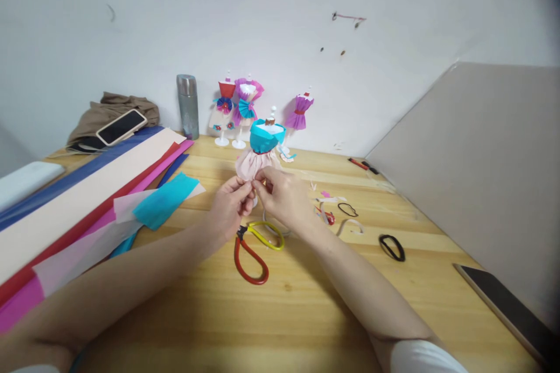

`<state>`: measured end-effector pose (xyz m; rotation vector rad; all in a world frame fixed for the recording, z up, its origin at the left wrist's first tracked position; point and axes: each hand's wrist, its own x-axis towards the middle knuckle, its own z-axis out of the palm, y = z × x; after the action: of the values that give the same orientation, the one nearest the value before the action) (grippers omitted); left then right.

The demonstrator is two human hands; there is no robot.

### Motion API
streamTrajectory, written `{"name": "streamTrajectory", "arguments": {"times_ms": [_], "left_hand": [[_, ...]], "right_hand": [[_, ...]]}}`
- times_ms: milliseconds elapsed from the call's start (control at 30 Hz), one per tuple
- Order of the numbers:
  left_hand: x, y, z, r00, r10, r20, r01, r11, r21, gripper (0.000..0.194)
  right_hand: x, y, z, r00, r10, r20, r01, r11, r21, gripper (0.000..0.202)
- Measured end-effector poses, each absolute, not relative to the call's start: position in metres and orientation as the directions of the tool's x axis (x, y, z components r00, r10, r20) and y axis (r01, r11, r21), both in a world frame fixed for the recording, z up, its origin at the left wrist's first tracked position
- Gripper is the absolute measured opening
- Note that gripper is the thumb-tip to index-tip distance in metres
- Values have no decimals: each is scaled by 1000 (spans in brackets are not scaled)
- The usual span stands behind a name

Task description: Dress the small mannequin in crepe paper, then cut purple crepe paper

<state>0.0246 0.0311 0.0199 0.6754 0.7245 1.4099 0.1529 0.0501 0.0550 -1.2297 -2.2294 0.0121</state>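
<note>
Forearms (144,274) foremost; left hand (230,201), right hand (286,195) pinching pink skirt (251,164); flask (188,111) (contents hidden).

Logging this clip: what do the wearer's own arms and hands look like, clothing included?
The left hand and right hand are ungloved, and both forearms are bare, with no watch or bracelet visible. A white right sleeve ends near the elbow; only a sliver of white left sleeve shows.
</note>
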Motion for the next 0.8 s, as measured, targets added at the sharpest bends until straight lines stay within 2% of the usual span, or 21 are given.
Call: {"name": "streamTrajectory", "arguments": {"times_ms": [300, 633, 800], "left_hand": [[25, 33, 19, 22, 998, -52, -609, 55, 791, 21], [26, 34, 21, 7, 997, -73, -596, 63, 800, 27], [26, 34, 20, 4, 997, -77, -603, 64, 795, 23]], "right_hand": [[152, 49, 59, -389, 801, 454, 741, 565, -362, 10], [152, 50, 62, -423, 803, 419, 751, 569, -333, 12], [152, 49, 63, -460, 790, 405, 738, 594, -321, 15]]}}
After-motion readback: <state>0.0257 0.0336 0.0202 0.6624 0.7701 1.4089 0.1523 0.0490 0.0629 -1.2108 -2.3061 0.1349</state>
